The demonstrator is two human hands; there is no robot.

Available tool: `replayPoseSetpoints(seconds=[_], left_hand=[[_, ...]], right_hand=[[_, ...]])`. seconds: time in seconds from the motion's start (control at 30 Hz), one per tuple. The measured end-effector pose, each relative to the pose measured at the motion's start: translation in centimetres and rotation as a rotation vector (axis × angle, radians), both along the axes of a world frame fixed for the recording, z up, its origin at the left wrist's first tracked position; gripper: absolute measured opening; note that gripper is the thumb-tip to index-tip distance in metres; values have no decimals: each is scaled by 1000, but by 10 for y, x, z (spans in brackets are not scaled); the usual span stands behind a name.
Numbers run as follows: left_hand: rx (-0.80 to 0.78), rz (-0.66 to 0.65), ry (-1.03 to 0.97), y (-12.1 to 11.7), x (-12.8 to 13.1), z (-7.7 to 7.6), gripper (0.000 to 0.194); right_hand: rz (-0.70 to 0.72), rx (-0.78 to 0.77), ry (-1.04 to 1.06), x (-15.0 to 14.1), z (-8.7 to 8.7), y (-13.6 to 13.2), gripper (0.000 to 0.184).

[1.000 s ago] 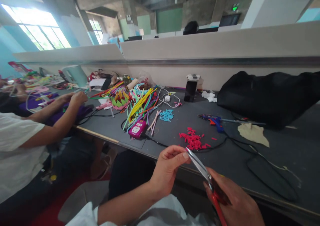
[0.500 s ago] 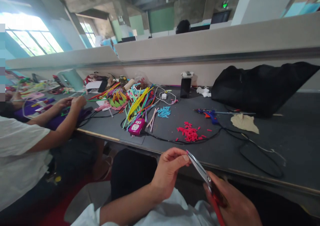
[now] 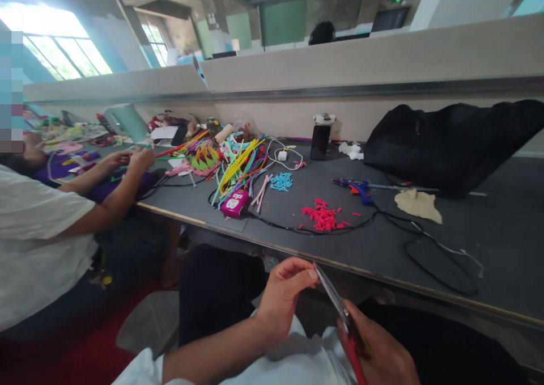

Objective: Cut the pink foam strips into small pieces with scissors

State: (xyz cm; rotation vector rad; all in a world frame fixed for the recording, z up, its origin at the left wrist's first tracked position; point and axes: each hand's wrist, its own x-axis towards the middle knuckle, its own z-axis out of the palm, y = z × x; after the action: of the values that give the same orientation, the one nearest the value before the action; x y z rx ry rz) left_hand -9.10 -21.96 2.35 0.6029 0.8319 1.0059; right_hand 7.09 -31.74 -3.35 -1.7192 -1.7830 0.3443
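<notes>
In the head view, my left hand (image 3: 280, 297) is above my lap, in front of the table edge, with thumb and forefinger pinched on a pink-red pipe cleaner (image 3: 314, 266). Only a tiny end of it shows; the fingers hide the rest. My right hand (image 3: 380, 348) is wrapped round the red handles of a pair of scissors (image 3: 332, 293). Their blade tips meet the pipe cleaner's end, right beside my left fingertips, and the blades look nearly closed. On the table beyond lies a pile of short red pieces (image 3: 325, 217), with a pile of short blue pieces (image 3: 281, 181) farther back.
Long coloured pipe cleaners (image 3: 240, 166) lie behind a magenta box (image 3: 235, 203). A blue glue gun (image 3: 360, 192), its black cord (image 3: 297, 229), a beige cloth (image 3: 419, 205), a dark bottle (image 3: 321, 141) and a black bag (image 3: 446, 147) are rightward. A co-worker's hands (image 3: 131, 159) work at left.
The view has shifted slightly, so the tabletop things sit a little higher and farther right. Both hands keep their grips, and the scissors have come slightly left and down in the picture.
</notes>
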Motion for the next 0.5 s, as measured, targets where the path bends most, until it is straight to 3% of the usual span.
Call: replayPoseSetpoints(seconds=[0.23, 0.33, 0.5], left_hand=[[-65, 46, 3, -9, -5, -4, 17], [-24, 35, 19, -6, -14, -5, 16], [169, -85, 235, 31, -42, -4, 13]], right_hand=[[-8, -16, 39, -1, -23, 4, 44], [56, -13, 34, -2, -35, 8, 40], [30, -6, 13, -21, -62, 17, 35]])
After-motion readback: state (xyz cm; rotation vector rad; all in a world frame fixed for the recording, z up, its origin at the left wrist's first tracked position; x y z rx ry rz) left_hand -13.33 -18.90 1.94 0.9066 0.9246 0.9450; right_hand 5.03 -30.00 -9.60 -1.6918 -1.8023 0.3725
